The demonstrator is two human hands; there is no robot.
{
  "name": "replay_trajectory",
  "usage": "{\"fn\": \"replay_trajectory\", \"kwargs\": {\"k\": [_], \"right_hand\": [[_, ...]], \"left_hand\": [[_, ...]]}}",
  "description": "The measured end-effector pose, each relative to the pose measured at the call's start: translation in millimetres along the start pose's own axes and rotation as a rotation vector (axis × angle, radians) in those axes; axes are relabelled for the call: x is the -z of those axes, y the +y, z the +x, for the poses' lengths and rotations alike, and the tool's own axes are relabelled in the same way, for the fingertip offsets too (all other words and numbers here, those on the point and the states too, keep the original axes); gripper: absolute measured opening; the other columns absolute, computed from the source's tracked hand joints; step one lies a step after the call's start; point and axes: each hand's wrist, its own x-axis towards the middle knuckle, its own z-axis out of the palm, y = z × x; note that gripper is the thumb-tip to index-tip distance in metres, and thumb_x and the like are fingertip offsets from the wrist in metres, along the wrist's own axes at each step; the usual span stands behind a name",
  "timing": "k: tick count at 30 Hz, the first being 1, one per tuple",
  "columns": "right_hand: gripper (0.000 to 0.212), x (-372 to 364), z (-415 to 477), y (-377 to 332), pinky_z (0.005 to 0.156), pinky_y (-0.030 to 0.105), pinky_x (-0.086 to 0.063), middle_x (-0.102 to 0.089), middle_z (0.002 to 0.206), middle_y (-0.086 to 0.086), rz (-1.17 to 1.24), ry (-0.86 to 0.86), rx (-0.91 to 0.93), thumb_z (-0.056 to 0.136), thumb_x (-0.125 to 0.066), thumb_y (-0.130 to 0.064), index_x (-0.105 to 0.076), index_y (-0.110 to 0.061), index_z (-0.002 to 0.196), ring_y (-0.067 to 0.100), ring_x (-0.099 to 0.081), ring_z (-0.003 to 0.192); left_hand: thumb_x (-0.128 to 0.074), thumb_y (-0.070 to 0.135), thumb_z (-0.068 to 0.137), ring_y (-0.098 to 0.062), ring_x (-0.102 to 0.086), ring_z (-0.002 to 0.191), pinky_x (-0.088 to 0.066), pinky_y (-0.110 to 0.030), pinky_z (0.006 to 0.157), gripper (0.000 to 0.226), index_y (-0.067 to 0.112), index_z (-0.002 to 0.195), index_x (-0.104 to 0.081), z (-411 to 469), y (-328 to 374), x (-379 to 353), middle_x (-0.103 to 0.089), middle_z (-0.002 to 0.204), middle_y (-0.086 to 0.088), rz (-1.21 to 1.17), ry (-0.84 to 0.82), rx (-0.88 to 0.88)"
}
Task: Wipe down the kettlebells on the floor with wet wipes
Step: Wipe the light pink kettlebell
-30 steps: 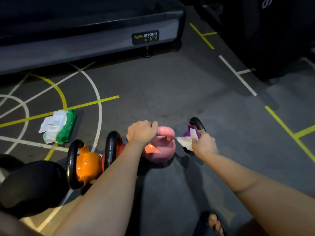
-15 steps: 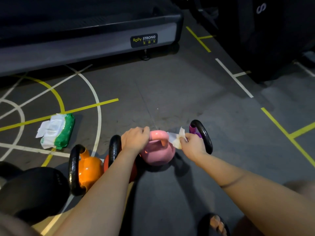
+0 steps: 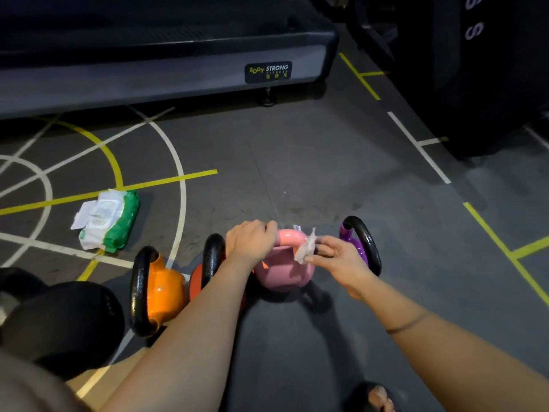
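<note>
A row of kettlebells stands on the dark floor: a large black kettlebell, an orange kettlebell, a red kettlebell mostly behind my forearm, a pink kettlebell and a purple kettlebell. My left hand grips the left end of the pink kettlebell's handle. My right hand pinches a crumpled white wipe against the right end of that handle.
A green and white pack of wet wipes lies on the floor to the left, its flap open. A treadmill base runs along the back. Dark equipment stands at the back right. A sandalled foot shows at the bottom.
My right hand has carried the wipe leftward from the purple kettlebell to the pink kettlebell's handle. My left hand has kept its hold on the pink handle.
</note>
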Motion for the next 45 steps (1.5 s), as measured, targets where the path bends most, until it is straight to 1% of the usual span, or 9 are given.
{"fn": "replay_trajectory", "kwargs": {"k": [6, 10, 15, 17, 21, 31, 36, 41, 45], "right_hand": [[0.048, -19.7, 18.9, 8.3, 0.077, 0.021, -0.054, -0.074, 0.094, 0.000, -0.210, 0.115, 0.077, 0.063, -0.094, -0.015, -0.067, -0.016, 0.103, 0.008, -0.067, 0.084], [0.031, -43.4, 27.4, 12.1, 0.072, 0.022, -0.050, -0.074, 0.091, -0.003, -0.184, 0.132, 0.119, 0.078, -0.075, -0.005, -0.071, -0.020, 0.104, 0.001, -0.066, 0.078], [0.063, -53.6, 30.4, 30.9, 0.093, 0.031, -0.053, -0.072, 0.112, -0.003, -0.143, 0.266, 0.091, 0.066, -0.063, -0.040, -0.068, -0.021, 0.125, 0.009, -0.066, 0.105], [0.047, -50.8, 30.5, 42.0, 0.091, 0.038, -0.055, -0.074, 0.107, 0.000, -0.079, 0.314, 0.120, 0.069, -0.062, -0.037, -0.072, -0.022, 0.112, 0.017, -0.068, 0.104], [0.010, -37.8, 25.8, 41.5, 0.065, 0.024, -0.048, -0.065, 0.076, -0.005, 0.009, 0.362, 0.148, 0.074, -0.072, -0.013, -0.065, -0.009, 0.082, 0.007, -0.058, 0.073], [0.032, -19.1, 16.7, 44.3, 0.053, 0.024, -0.036, -0.051, 0.058, -0.013, -0.060, 0.141, 0.190, 0.060, -0.078, -0.022, -0.048, -0.016, 0.067, 0.000, -0.043, 0.059], [0.040, 6.2, 5.9, 67.2, 0.074, 0.032, -0.051, -0.068, 0.088, 0.005, 0.085, -0.003, 0.142, 0.070, -0.084, -0.014, -0.068, 0.003, 0.102, 0.014, -0.061, 0.082], [0.025, 7.6, -4.9, 67.8, 0.056, 0.029, -0.039, -0.056, 0.065, -0.004, -0.022, 0.168, 0.122, 0.065, -0.081, -0.020, -0.057, -0.014, 0.067, 0.009, -0.050, 0.062], [0.032, 1.9, 2.6, 54.3, 0.055, 0.034, -0.041, -0.058, 0.059, 0.001, -0.255, 0.220, 0.146, 0.055, -0.077, -0.037, -0.056, -0.016, 0.069, 0.013, -0.050, 0.060]], "left_hand": [[-0.030, 0.038, 0.098, -0.038, -0.063, 0.108, -0.043, -0.038, 0.083, 0.053, 0.010, 0.101, -0.074, 1.7, -3.4, -4.1, -0.070, 0.109, -0.021, 0.010, 0.009, -0.035], [-0.030, 0.037, 0.098, -0.038, -0.063, 0.106, -0.042, -0.038, 0.081, 0.051, 0.010, 0.099, -0.074, 3.5, -2.4, -4.4, -0.071, 0.108, -0.020, 0.034, 0.007, -0.042], [-0.030, 0.037, 0.099, -0.038, -0.062, 0.108, -0.043, -0.038, 0.084, 0.051, 0.010, 0.099, -0.073, 0.0, 0.4, -6.5, -0.070, 0.109, -0.020, 0.062, 0.014, -0.049], [-0.030, 0.038, 0.099, -0.038, -0.063, 0.109, -0.045, -0.038, 0.087, 0.052, 0.010, 0.103, -0.074, -2.5, 10.9, -9.1, -0.070, 0.110, -0.020, 0.108, 0.019, -0.071], [-0.031, 0.038, 0.100, -0.037, -0.064, 0.110, -0.045, -0.036, 0.088, 0.051, 0.013, 0.108, -0.075, -4.0, 38.9, -13.2, -0.071, 0.112, -0.016, 0.206, -0.001, -0.153], [-0.031, 0.040, 0.099, -0.037, -0.062, 0.111, -0.043, -0.036, 0.084, 0.052, 0.013, 0.106, -0.075, 1.2, 42.1, -10.4, -0.070, 0.114, -0.016, 0.296, -0.062, -0.272], [-0.030, 0.042, 0.099, -0.036, -0.064, 0.109, -0.044, -0.037, 0.082, 0.056, 0.009, 0.105, -0.074, -13.5, 72.3, -23.0, -0.071, 0.113, -0.016, 0.356, -0.092, -0.351], [-0.032, 0.038, 0.100, -0.034, -0.064, 0.109, -0.038, -0.037, 0.078, 0.049, 0.013, 0.106, -0.073, -23.2, 74.8, -33.0, -0.072, 0.114, -0.013, 0.329, -0.106, -0.336], [-0.038, 0.039, 0.101, -0.037, -0.063, 0.109, -0.043, -0.040, 0.085, 0.032, 0.016, 0.112, -0.056, -22.5, 64.8, -26.5, -0.069, 0.113, -0.016, 0.173, -0.081, -0.327]]}}
